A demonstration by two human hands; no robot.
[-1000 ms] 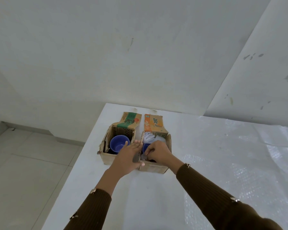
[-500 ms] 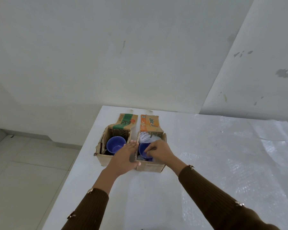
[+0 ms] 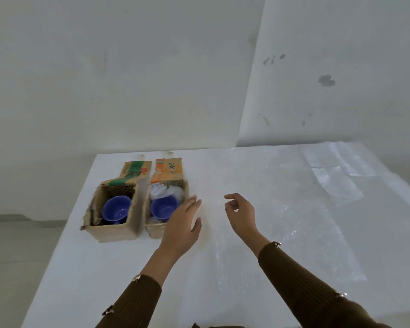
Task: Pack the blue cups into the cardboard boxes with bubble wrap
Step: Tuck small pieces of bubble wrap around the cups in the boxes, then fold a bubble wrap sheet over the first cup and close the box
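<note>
While 2 round blue plastic cups sit upright, 1 in the left brown cardboard box [image 3: 109, 233] and 1 in the right cardboard box [image 3: 154, 229], clear bubble wrap [image 3: 294, 245] lies right of both; right hand [image 3: 240, 213] nearer, left hand [image 3: 182, 226] beside the box; fingers loose, empty.

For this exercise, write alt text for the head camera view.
Two open cardboard boxes sit side by side on a white table, each holding a blue cup. Both empty hands hover right of them, above bubble wrap.

White table [image 3: 81, 268], stained wall [image 3: 327, 81]
</note>
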